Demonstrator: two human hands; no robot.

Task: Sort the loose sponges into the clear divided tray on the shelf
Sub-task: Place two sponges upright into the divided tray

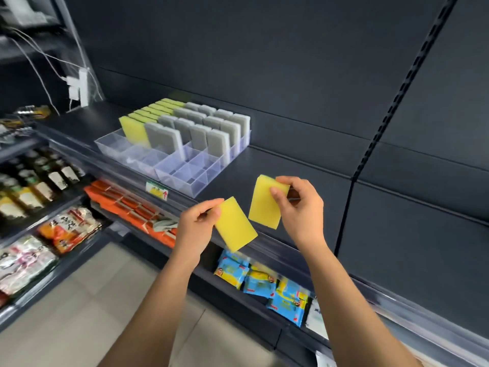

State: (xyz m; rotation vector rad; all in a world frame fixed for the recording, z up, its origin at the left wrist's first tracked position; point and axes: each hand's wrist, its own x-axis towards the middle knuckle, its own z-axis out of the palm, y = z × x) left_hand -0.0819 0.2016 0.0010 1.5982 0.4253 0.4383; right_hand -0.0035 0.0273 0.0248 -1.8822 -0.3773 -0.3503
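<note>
My left hand (197, 222) pinches one yellow sponge (235, 226) by its upper corner, tilted, in front of the shelf edge. My right hand (297, 205) pinches a second yellow sponge (266, 203) by its top right part, held upright just above the shelf. The clear divided tray (182, 173) sits on the dark shelf to the upper left of both hands. Its left lane holds a row of yellow sponges (148, 115) standing on edge. The other lanes hold grey sponges (201, 128). The tray's front compartments show nothing inside.
The dark shelf (304, 165) runs right of the tray with a black slotted upright (370, 144) behind. Below are orange packs (132, 205), blue and yellow wipe packs (264, 282), bottles (39, 181) and snack bags (66, 229) at left. Tiled floor (92, 313) lies underneath.
</note>
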